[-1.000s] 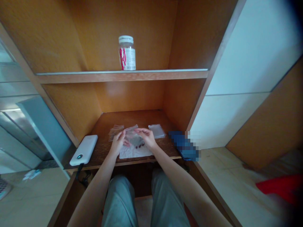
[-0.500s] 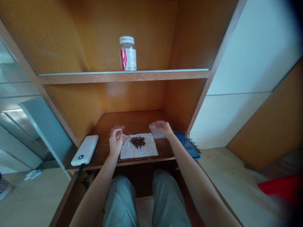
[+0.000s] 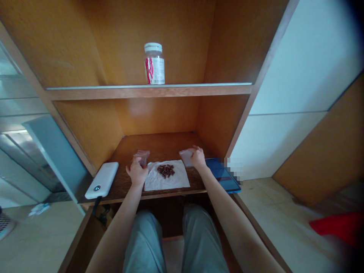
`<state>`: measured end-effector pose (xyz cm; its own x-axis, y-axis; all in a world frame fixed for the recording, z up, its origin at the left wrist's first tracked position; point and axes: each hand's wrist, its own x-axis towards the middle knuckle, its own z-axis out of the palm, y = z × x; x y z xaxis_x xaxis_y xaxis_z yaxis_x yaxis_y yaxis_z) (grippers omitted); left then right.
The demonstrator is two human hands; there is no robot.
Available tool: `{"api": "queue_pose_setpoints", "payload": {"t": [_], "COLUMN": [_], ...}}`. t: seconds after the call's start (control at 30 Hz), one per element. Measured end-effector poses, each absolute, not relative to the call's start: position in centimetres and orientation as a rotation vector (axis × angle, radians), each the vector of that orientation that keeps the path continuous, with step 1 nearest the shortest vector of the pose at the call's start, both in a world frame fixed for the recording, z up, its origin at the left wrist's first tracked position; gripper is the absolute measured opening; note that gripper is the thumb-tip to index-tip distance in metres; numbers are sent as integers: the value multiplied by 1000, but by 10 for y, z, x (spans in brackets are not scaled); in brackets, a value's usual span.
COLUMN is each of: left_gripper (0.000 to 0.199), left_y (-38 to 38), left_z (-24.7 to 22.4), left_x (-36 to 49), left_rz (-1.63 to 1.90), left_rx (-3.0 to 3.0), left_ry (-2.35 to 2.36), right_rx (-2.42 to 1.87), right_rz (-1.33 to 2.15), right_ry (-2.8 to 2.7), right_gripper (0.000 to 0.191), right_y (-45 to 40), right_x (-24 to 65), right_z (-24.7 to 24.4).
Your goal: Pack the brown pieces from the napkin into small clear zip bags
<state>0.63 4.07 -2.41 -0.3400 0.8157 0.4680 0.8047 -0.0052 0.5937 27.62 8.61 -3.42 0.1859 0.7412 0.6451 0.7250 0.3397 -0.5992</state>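
Observation:
My left hand (image 3: pixel 137 173) pinches a small transparent plastic bag (image 3: pixel 141 157) at the far left of the tissue, and its thumb stands out to the side. My right hand (image 3: pixel 197 158) holds a second transparent bag (image 3: pixel 185 157) by its edge, to the right of the tissue. Between my hands, a small heap of dark red capsules (image 3: pixel 166 171) lies on a white paper tissue (image 3: pixel 167 182). Neither hand touches the capsules.
The dark wooden shelf (image 3: pixel 122 178) also bears a white power bank (image 3: pixel 101 180) at the left. A blue tablet (image 3: pixel 223 178) lies at the right edge, partly blurred out. A jar with a red and white label (image 3: pixel 154 64) stands on the upper shelf.
Over the last second my hands have parted from above the tissue to either side, uncovering the capsules. Each now holds a bag, and my left hand has shifted slightly left.

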Motion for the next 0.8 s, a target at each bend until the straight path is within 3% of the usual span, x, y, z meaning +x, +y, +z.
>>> {"api": "queue_pose_setpoints", "payload": {"t": [0.17, 0.3, 0.4, 0.6, 0.8], "left_gripper": [34, 25, 15, 21, 8], "left_y": [40, 44, 47, 46, 45], "left_z": [-23, -25, -28, -29, -21], "left_x": [5, 1, -2, -1, -2], "left_rz": [1302, 1291, 1328, 1366, 1318], "left_rx": [1847, 1898, 1937, 1951, 2002], "left_ry": [2183, 2160, 2129, 2176, 2125], "right_rx": [-1151, -994, -981, -1000, -1004], "right_rz": [-21, 6, 30, 48, 41], "right_ry": [-1443, -1457, -1481, -1441, -1436], "right_gripper": [34, 32, 31, 26, 25], "right_y": [78, 70, 68, 66, 61], "right_x": [252, 233, 228, 230, 230], "right_z": [-9, -5, -14, -25, -24]}}
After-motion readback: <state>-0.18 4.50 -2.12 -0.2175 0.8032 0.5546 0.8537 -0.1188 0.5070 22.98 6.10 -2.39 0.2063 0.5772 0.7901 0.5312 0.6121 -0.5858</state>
